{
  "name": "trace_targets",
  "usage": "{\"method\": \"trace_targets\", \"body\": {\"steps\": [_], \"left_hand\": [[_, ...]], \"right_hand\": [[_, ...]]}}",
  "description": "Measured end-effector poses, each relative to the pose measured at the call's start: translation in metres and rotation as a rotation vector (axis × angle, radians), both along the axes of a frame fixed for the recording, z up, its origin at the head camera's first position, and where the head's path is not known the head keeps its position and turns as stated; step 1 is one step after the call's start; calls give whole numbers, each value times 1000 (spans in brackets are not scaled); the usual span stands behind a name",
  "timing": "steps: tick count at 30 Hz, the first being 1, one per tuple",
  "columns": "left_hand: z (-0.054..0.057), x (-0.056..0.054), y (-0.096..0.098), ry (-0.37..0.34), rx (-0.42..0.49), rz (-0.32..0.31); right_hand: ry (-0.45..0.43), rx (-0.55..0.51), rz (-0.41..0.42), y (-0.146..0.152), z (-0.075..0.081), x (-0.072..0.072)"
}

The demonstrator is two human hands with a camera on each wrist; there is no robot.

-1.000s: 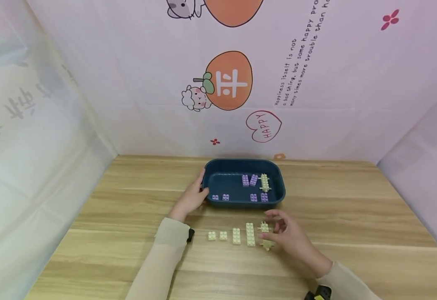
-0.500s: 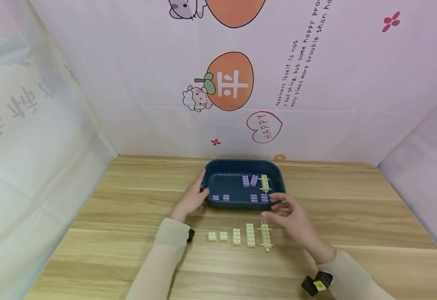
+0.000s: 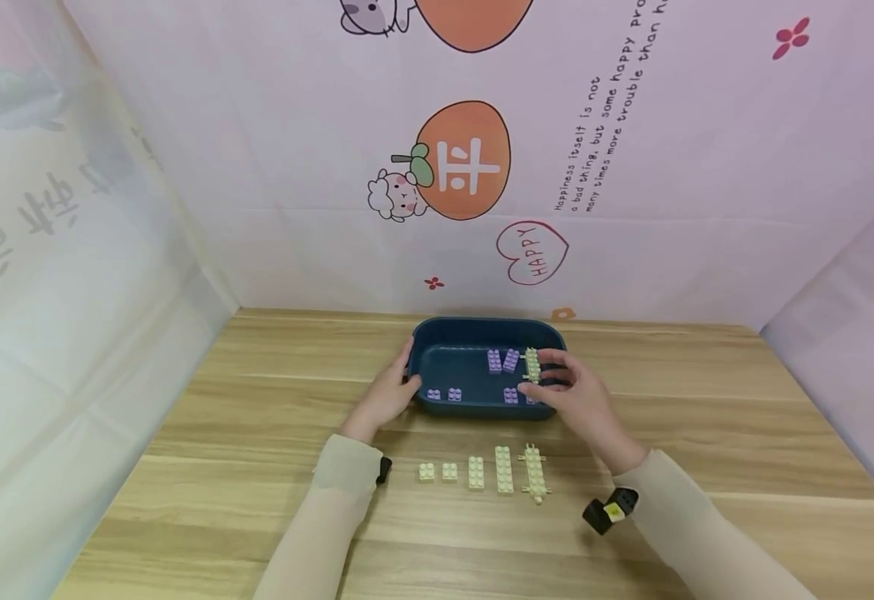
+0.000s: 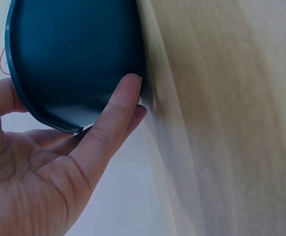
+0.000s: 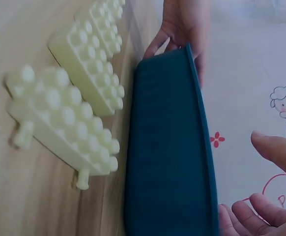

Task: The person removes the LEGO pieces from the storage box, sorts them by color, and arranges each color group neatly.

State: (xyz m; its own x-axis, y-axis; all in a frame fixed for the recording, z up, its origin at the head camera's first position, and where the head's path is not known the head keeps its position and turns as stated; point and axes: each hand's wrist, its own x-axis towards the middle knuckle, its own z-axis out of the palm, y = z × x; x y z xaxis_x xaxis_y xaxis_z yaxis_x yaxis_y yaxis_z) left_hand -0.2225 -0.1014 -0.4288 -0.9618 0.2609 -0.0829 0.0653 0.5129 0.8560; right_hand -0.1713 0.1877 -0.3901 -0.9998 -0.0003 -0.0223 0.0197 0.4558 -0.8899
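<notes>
My left hand grips the left end of a dark blue plastic tub, with thumb and fingers on different sides of its corner in the left wrist view. Over the tub's right end reaches my right hand, thumb and fingers spread apart. Between them in the head view lies a pale yellow pegged building block, partly covered by the fingers. The right wrist view shows nothing pinched in the right hand. Several purple building blocks lie in the tub, one partly hidden by the right thumb.
In front of the tub, pale yellow building blocks stand in a row: two small square ones, two longer ones and a pegged one. Behind the wooden table hangs a printed cloth.
My right hand has moved from the pegged yellow block in the table row, up and over the tub's right end. The left hand keeps its place on the tub.
</notes>
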Motion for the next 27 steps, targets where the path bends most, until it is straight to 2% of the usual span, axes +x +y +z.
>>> {"method": "trace_targets", "body": {"steps": [7, 13, 22, 27], "left_hand": [[1, 0, 1, 3, -5, 4], [2, 1, 0, 5, 4, 5], [2, 0, -2, 5, -5, 0], [3, 0, -1, 10, -19, -2]], "right_hand": [[-32, 83, -5, 0, -3, -17], [-72, 140, 32, -3, -1, -28], [-130, 292, 73, -9, 0, -49], [-150, 372, 79, -10, -4, -61]]}}
